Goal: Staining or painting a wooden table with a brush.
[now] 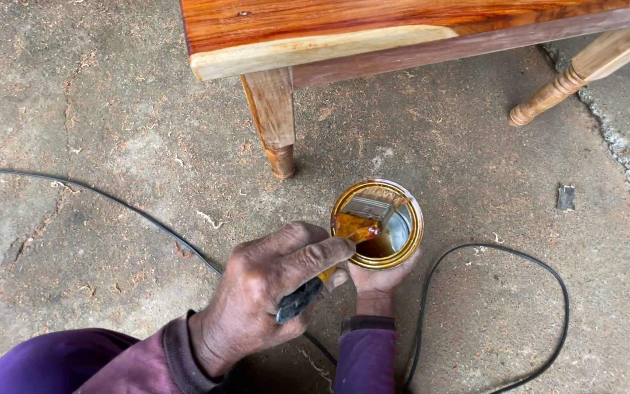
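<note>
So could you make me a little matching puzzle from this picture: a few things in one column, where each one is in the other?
Things:
1. paintbrush
2. tin can
3. black cable
4. wooden table

Places:
A. lying in a loop on the concrete floor
B. standing at the top of the view, its top glossy reddish
C. bristles dipped into the can
D. cupped from below by one hand

Pairs: 1-C, 2-D, 3-A, 4-B

brush (359,226) tilted into open varnish tin (411,241)
</note>
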